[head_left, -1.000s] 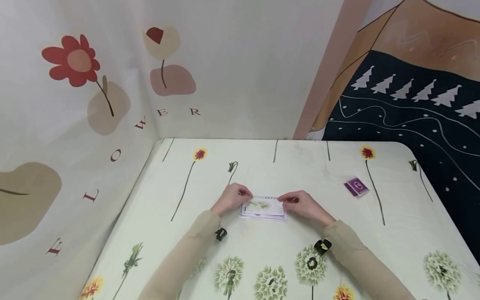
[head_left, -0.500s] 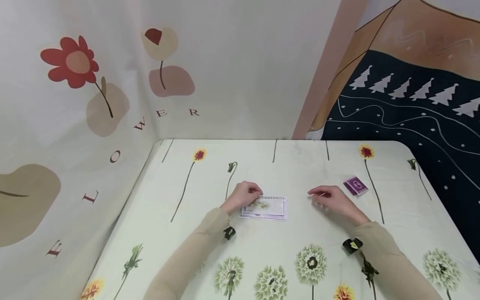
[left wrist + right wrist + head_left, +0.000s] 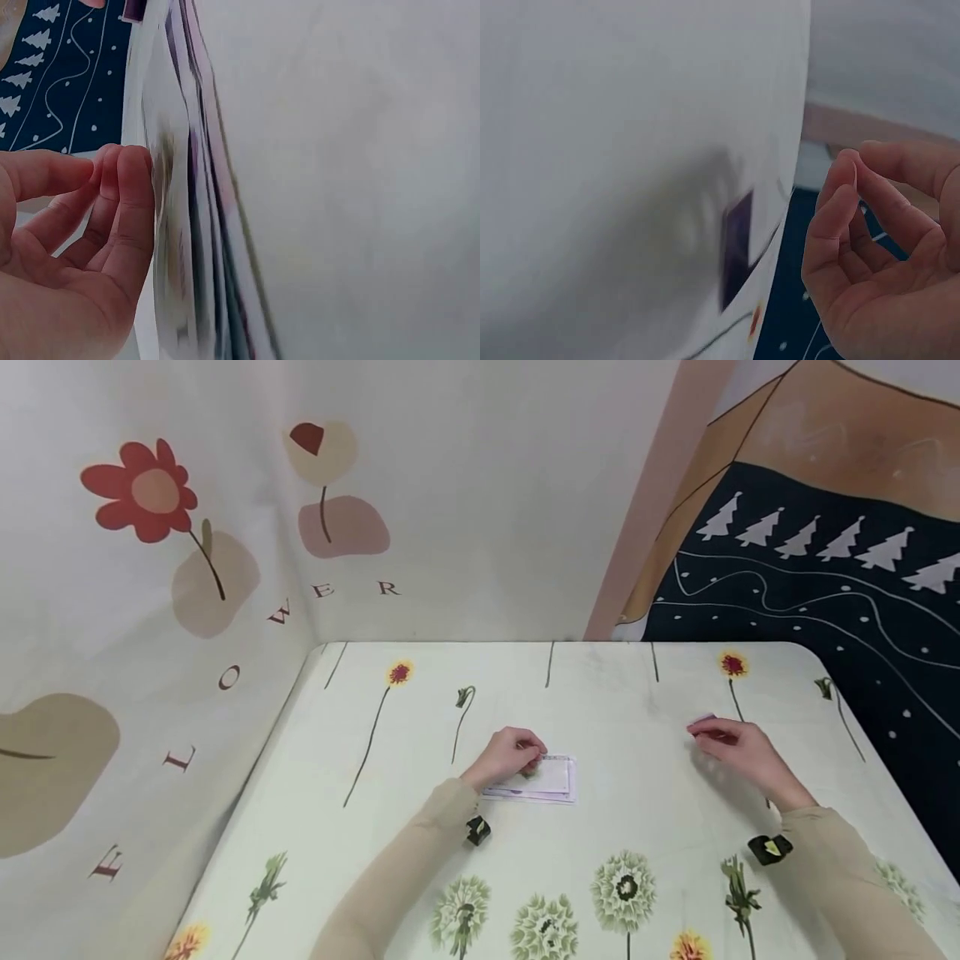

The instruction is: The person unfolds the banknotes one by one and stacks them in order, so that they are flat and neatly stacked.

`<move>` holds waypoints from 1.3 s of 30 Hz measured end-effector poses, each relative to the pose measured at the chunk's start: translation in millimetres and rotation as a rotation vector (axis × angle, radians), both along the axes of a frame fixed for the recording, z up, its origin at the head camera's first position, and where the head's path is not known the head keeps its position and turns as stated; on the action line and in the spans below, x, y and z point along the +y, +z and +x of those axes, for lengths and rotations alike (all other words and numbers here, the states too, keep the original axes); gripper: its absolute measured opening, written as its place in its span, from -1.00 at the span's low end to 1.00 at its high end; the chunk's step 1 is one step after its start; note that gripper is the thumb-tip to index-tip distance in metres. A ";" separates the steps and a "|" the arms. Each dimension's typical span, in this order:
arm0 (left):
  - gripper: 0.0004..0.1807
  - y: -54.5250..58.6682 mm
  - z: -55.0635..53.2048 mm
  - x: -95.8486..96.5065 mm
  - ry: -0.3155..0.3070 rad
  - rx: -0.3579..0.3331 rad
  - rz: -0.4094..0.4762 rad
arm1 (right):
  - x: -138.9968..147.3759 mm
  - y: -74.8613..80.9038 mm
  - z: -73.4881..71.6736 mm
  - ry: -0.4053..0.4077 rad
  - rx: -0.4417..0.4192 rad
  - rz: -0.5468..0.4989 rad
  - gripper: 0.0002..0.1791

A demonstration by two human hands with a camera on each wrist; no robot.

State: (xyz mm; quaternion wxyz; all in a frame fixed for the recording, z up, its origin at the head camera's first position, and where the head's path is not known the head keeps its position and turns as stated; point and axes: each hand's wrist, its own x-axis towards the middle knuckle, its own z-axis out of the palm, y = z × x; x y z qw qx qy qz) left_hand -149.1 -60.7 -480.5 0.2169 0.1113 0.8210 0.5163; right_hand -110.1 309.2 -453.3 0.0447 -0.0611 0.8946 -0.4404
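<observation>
My left hand (image 3: 504,758) rests on a flat stack of banknote-like paper slips (image 3: 553,777), pale with lilac edges, near the middle of the table. In the left wrist view the loosely bent fingertips touch the top slip of the stack (image 3: 172,217), and no slip shows between thumb and fingers. To the right, my right hand (image 3: 738,750) is over the small purple cards (image 3: 703,718), covering most of them in the head view. The right wrist view has the purple card (image 3: 736,251) on the cloth, apart from the fingers, with thumb and forefinger close together.
A white tablecloth (image 3: 420,852) printed with flowers covers the table. A pale curtain (image 3: 480,527) with flowers and letters hangs behind and at the left. A dark blue cloth with white trees (image 3: 825,585) hangs at the right.
My right hand has left the paper stack and moved right to the purple cards. My left hand has slid slightly right over the stack, which has stayed in place.
</observation>
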 end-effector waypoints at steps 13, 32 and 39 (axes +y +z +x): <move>-0.84 -5.2 3.9 32.3 -0.022 -0.027 0.093 | 43.9 -20.8 0.3 -0.181 -0.005 0.053 -0.59; -0.84 -8.8 14.0 105.9 -0.008 -0.101 0.258 | 38.1 -31.7 -25.9 -0.160 -0.144 0.154 -0.57; -0.84 -5.7 18.7 133.1 0.001 -0.080 0.233 | 34.9 -33.1 -26.4 -0.179 -0.155 0.151 -0.58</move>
